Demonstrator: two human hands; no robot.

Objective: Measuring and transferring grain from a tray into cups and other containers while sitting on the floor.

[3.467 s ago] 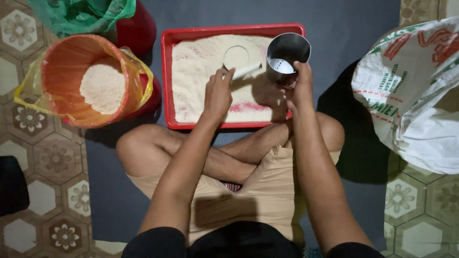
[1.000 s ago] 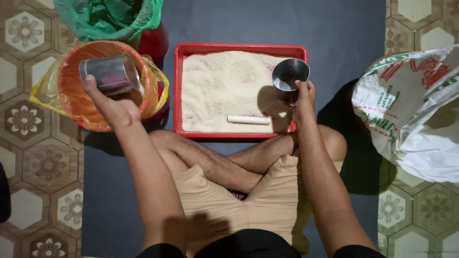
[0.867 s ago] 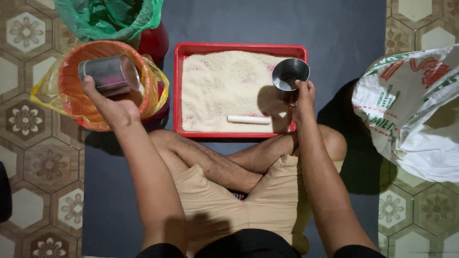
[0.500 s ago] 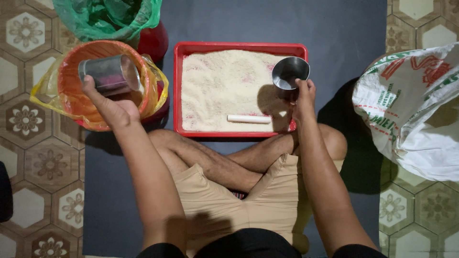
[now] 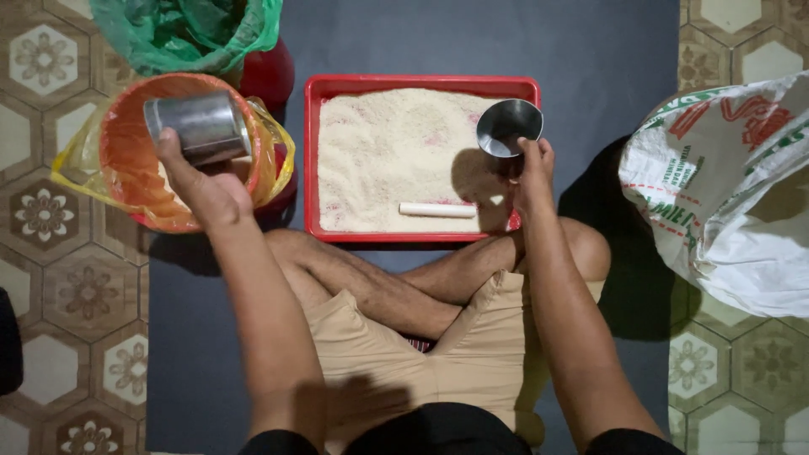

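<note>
My left hand [image 5: 202,185] grips a steel cup [image 5: 198,126] tipped on its side over an orange bucket [image 5: 126,143] lined with a yellow bag. My right hand [image 5: 533,173] holds a second steel cup [image 5: 508,128] upright above the right edge of a red tray [image 5: 421,82]. The tray holds a layer of pale grain [image 5: 396,152], with a white stick [image 5: 438,210] lying on the grain near the front. My crossed legs rest just in front of the tray.
A green plastic bag [image 5: 190,34] sits over a red container [image 5: 270,76] at the back left. A large white woven sack [image 5: 733,194] stands at the right. A dark mat [image 5: 607,50] covers the patterned tile floor [image 5: 59,278] under me.
My left hand has carried a steel cup from the tray over to the orange bucket and tilted it. The white stick now lies on the grain. My right hand has barely moved.
</note>
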